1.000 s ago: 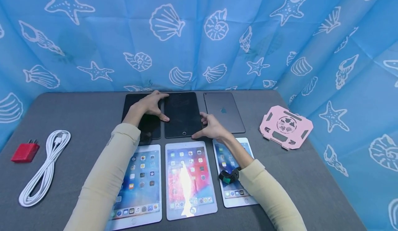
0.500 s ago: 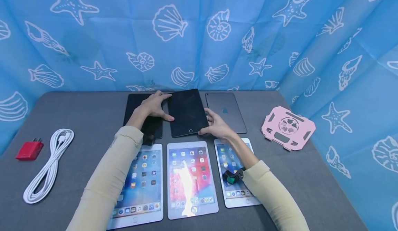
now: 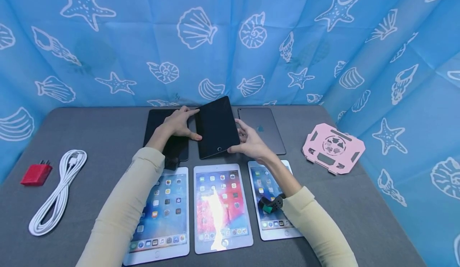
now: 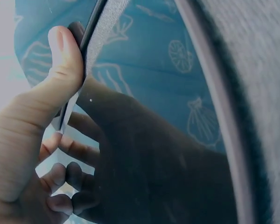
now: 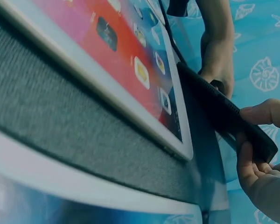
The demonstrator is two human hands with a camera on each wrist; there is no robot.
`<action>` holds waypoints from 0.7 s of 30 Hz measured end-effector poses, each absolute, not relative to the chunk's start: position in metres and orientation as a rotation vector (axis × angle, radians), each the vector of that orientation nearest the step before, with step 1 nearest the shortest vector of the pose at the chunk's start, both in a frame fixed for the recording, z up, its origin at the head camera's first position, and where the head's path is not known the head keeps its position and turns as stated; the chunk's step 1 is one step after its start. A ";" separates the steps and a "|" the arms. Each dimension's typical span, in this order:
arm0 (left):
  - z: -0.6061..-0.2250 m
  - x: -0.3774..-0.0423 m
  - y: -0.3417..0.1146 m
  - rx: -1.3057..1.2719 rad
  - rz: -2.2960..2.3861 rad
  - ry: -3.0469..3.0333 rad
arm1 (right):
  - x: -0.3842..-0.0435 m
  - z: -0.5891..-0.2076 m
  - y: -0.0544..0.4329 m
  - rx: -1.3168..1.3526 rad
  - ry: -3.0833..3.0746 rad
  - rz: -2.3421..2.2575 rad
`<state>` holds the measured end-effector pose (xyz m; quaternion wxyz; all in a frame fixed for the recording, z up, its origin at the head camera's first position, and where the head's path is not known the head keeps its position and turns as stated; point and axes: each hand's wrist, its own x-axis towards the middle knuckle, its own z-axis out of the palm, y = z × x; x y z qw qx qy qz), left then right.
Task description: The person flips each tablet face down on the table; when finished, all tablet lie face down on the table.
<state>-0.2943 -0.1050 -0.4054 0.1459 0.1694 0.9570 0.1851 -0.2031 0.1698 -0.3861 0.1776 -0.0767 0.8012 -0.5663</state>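
My right hand (image 3: 249,141) pinches the lower right edge of a black tablet (image 3: 215,127), its thumb at the front and fingers curled behind, as the right wrist view also shows. That tablet leans with its right side raised and its home button near the bottom. At its left edge my left hand (image 3: 177,125) grips with thumb and index finger. In the left wrist view the left thumb (image 4: 65,60) lies along the thin tablet edge. Beneath the left hand lies another dark tablet (image 3: 154,119), partly hidden; its glossy face (image 4: 163,149) reflects the fingers.
Three white tablets with lit screens (image 3: 169,203) (image 3: 223,203) (image 3: 258,187) lie in front. A grey tablet (image 3: 264,127) lies face down at back right. A pink metal stand (image 3: 334,149) is farther right; a red charger (image 3: 36,174) and a coiled white cable (image 3: 59,195) lie left.
The black tablet, flat on the table before, now has its right side lifted and is tilted. My right hand has risen slightly with it; the left hand stays at its left edge.
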 end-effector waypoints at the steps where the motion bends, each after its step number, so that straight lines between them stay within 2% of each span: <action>1: -0.406 -0.294 -0.105 0.489 0.548 2.759 | -0.203 -0.385 0.169 -0.220 2.271 -1.605; 8: -0.408 -0.290 -0.099 0.523 0.703 2.766 | -0.199 -0.380 0.164 -0.253 2.318 -1.642; 21: -0.408 -0.290 -0.082 0.592 0.713 2.736 | -0.189 -0.364 0.153 -0.389 2.339 -1.728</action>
